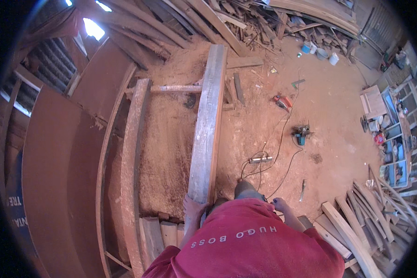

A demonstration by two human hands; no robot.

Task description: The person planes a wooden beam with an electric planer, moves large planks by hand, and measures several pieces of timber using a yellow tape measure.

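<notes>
A long, thick wooden beam, grey on top with a reddish side, runs away from me at my left. My left hand is closed over the near end of this beam. Beside my right hip is my right hand, its fingers curled in; whatever may be inside them is hidden. A second beam, dusted with sawdust, lies roughly parallel farther left. Between the two, toward their far ends, a crosspiece spans the gap.
On the dusty floor sit a teal power tool, a red power tool and a power strip with trailing cords. Timber offcuts are heaped at the near right. Large brown panels lean at left. Buckets stand far off.
</notes>
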